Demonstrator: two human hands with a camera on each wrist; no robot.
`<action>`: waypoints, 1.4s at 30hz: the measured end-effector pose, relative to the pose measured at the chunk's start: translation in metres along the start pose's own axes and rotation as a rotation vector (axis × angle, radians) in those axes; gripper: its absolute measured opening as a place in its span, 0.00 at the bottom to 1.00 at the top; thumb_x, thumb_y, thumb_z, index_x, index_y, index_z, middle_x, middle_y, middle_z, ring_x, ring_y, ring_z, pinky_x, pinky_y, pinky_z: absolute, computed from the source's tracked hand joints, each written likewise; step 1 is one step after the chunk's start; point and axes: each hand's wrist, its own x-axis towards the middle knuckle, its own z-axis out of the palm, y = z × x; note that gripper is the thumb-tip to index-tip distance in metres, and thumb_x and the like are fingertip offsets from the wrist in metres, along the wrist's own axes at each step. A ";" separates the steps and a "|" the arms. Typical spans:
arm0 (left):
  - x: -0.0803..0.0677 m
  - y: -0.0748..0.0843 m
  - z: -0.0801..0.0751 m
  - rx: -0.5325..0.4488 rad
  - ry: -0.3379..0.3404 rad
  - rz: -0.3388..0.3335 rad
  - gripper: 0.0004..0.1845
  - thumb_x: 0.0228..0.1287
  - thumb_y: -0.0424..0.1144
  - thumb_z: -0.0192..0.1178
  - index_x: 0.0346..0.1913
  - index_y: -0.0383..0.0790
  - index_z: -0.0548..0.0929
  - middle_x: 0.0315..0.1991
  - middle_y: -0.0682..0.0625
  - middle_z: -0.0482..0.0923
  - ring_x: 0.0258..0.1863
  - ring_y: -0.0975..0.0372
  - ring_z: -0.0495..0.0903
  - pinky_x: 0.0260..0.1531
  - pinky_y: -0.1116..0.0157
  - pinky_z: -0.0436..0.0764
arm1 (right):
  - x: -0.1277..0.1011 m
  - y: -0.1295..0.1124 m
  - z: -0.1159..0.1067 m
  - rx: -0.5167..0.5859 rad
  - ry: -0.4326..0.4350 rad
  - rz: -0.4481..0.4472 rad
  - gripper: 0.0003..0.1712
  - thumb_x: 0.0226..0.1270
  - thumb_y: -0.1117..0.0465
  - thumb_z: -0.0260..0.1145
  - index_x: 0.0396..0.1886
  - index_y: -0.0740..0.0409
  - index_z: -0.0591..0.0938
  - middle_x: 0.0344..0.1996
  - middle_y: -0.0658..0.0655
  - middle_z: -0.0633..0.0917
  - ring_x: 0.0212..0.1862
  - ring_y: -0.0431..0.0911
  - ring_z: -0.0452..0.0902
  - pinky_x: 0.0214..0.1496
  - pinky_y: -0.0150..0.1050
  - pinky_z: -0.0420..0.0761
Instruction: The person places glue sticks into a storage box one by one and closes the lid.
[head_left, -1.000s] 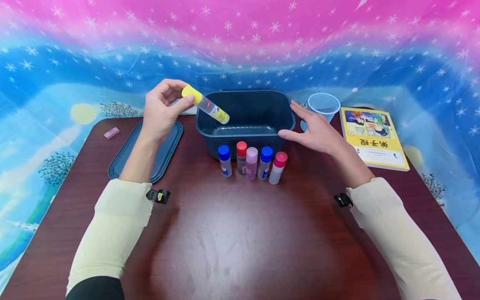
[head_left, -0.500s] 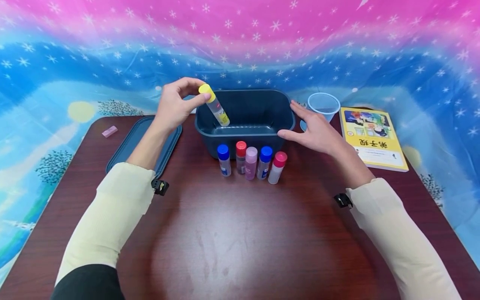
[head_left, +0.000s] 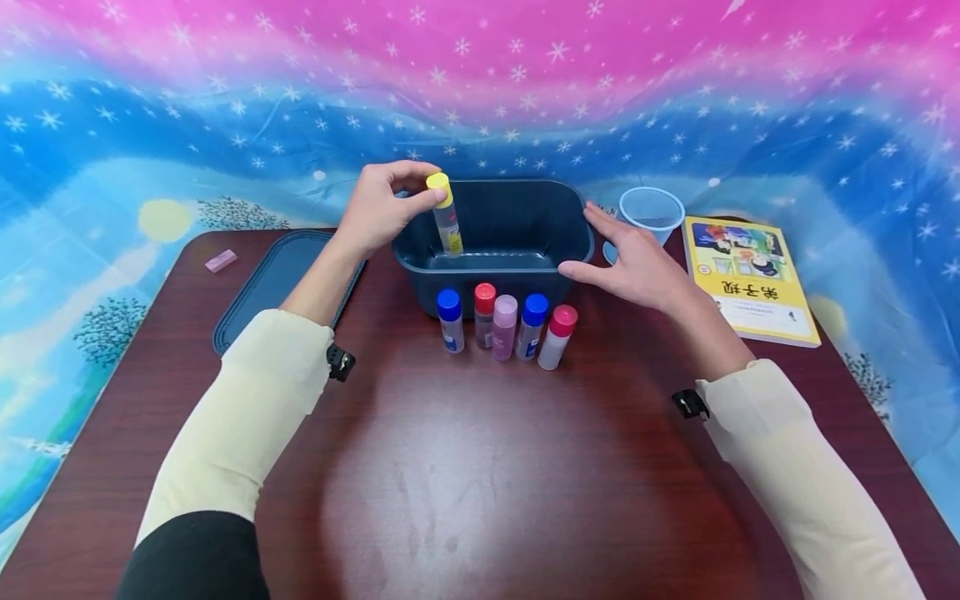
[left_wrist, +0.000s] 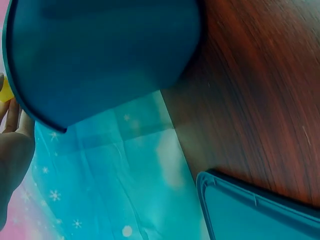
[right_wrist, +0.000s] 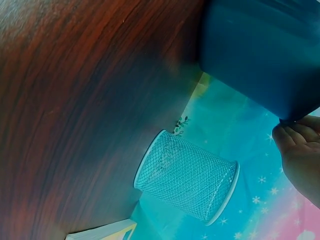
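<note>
In the head view my left hand pinches the yellow cap of a clear glue stick between thumb and fingers. The stick hangs nearly upright inside the left part of a dark blue plastic bin; whether its lower end touches the bottom I cannot tell. My right hand rests on the bin's right end with spread, fairly straight fingers. Several capped glue sticks stand in front of the bin: a blue-capped one, a pink one and a white one with a red cap among them.
A dark blue lid lies left of the bin, partly behind my left forearm. Beyond it is a small pink block. On the right stand a light blue mesh cup and a yellow book. A snowflake-patterned cloth hangs behind the table.
My left hand has moved right, bringing the glue stick further over and into the bin. The stick has turned from slanted to nearly upright. My right hand stays on the rim.
</note>
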 end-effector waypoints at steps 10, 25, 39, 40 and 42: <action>0.013 0.000 0.013 0.103 -0.091 -0.019 0.17 0.69 0.42 0.67 0.56 0.38 0.84 0.50 0.45 0.83 0.49 0.59 0.82 0.54 0.60 0.80 | 0.002 0.000 0.002 -0.003 -0.007 -0.001 0.58 0.64 0.29 0.64 0.83 0.50 0.51 0.81 0.52 0.51 0.80 0.55 0.46 0.73 0.66 0.58; 0.021 0.004 0.030 0.177 -0.172 -0.081 0.16 0.69 0.38 0.67 0.56 0.35 0.84 0.51 0.44 0.83 0.49 0.56 0.82 0.54 0.60 0.81 | 0.000 0.001 0.000 -0.003 -0.002 -0.007 0.58 0.64 0.29 0.64 0.83 0.49 0.51 0.81 0.52 0.51 0.80 0.55 0.46 0.73 0.66 0.58; 0.032 0.003 0.044 0.167 -0.207 -0.173 0.16 0.68 0.36 0.68 0.56 0.36 0.83 0.51 0.44 0.81 0.49 0.55 0.79 0.53 0.62 0.80 | -0.002 0.001 0.000 0.015 -0.005 0.011 0.57 0.64 0.30 0.65 0.83 0.48 0.51 0.81 0.51 0.51 0.80 0.55 0.45 0.73 0.66 0.58; 0.032 0.003 0.044 0.169 -0.208 -0.174 0.16 0.68 0.36 0.68 0.56 0.36 0.83 0.51 0.44 0.81 0.49 0.55 0.79 0.53 0.62 0.80 | -0.001 0.001 0.000 0.018 -0.004 0.010 0.57 0.64 0.30 0.65 0.83 0.48 0.51 0.81 0.51 0.51 0.80 0.55 0.45 0.73 0.66 0.58; 0.033 0.003 0.044 0.175 -0.210 -0.176 0.16 0.68 0.37 0.68 0.57 0.36 0.83 0.51 0.44 0.81 0.49 0.55 0.79 0.54 0.62 0.80 | -0.001 0.001 0.000 0.018 0.001 0.005 0.57 0.64 0.30 0.65 0.83 0.48 0.51 0.81 0.51 0.51 0.80 0.55 0.45 0.73 0.66 0.58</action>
